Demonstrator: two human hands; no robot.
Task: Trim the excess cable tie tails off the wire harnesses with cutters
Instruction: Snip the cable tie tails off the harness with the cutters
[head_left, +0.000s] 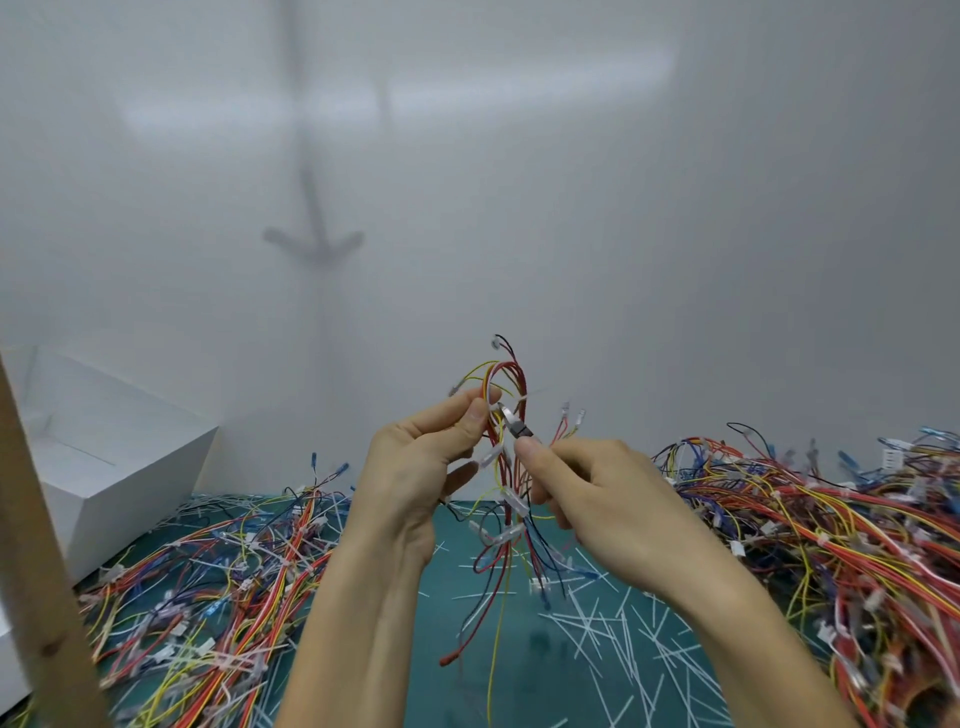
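Note:
My left hand (415, 467) pinches a wire harness (506, 499) of red, yellow and black wires and holds it upright above the green mat. A white cable tie tail (532, 394) sticks out to the right near the harness's top loop. My right hand (597, 488) grips small cutters (514, 423), whose metal jaws point up-left at the tie on the harness, just beside my left thumb. The cutter handles are hidden inside my right hand. Loose wire ends with clear connectors hang down below both hands.
A heap of harnesses (841, 530) lies on the right and another pile (218, 587) on the left. Cut white tie tails (623, 639) litter the green mat (447, 613). A white box (114, 467) stands at the far left, a wooden post (36, 571) in front of it.

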